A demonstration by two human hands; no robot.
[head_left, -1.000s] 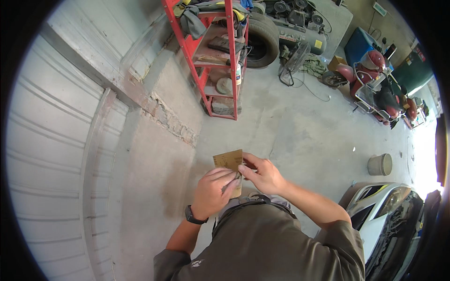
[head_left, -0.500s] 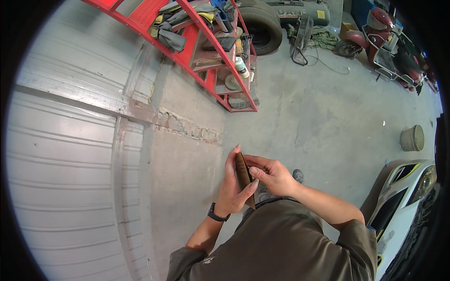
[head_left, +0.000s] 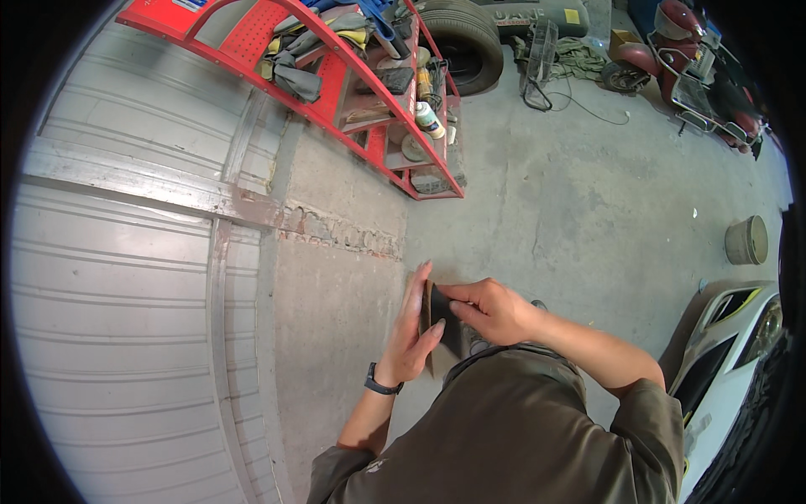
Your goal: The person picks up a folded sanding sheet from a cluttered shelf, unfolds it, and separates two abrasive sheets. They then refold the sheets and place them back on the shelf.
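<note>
Sheet point(head_left: 441, 306): brown and dark, was held between both hands, near side of rack point(head_left: 336, 76).
Left hand point(head_left: 410, 338): fingers straight, thumb pressed sheet to palm.
Right hand point(head_left: 497, 312): pinched sheet's dark side.
Tyre point(head_left: 457, 27): was just beside rack.

I am standing in what I assess as a vehicle repair workshop or garage, on a bare, stained concrete floor point(head_left: 579, 185) beside a pale ribbed panel wall point(head_left: 134, 277). In support I note a white car point(head_left: 718, 391) at my right, a red scooter point(head_left: 669, 84) parked farther off, and a loose tyre point(head_left: 489, 59) standing behind a red metal rack point(head_left: 336, 82). I further record a bottle point(head_left: 429, 120) and grey-and-yellow cloth items point(head_left: 295, 81) on that rack, plus a bucket point(head_left: 745, 241) near the car.
</note>
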